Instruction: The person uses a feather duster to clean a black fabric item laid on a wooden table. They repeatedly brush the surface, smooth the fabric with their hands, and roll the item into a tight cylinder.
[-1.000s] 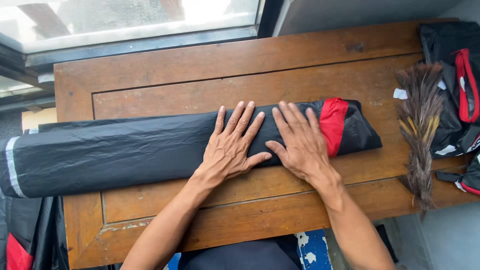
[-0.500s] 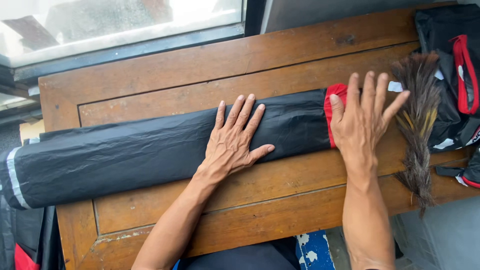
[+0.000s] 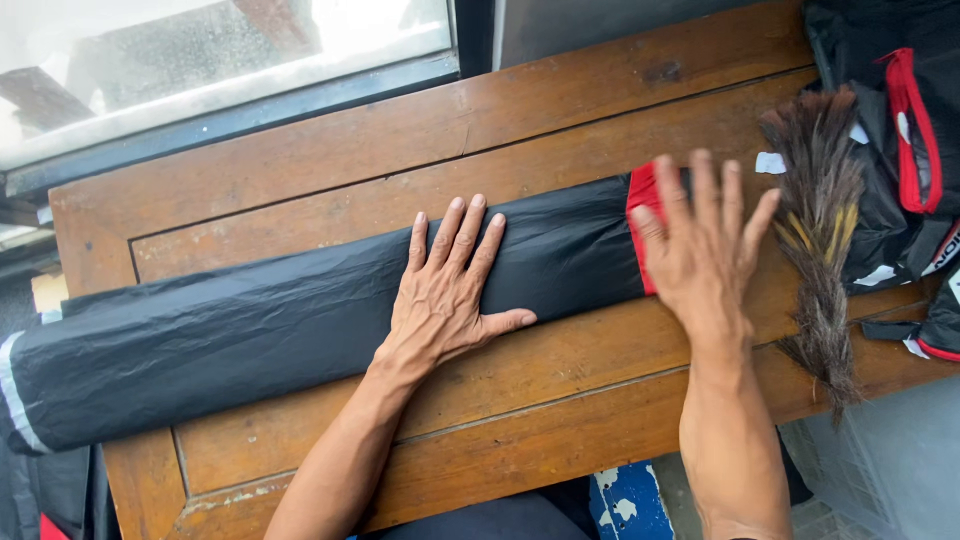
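Two hands on a long folded black cloth across a wooden bench.

The left hand (image 3: 445, 290) presses flat on the cloth (image 3: 250, 335), fingers spread wide. At its 3 o'clock the right hand (image 3: 700, 245) covers the cloth's red end (image 3: 640, 200), fingers spread wide, holding nothing. A feather duster (image 3: 820, 230) lies at the bench's (image 3: 560, 120) 3 o'clock edge.

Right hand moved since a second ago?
Yes. The right hand slid rightward along the folded black garment, from beside the left hand to the red-trimmed end near the feather duster.
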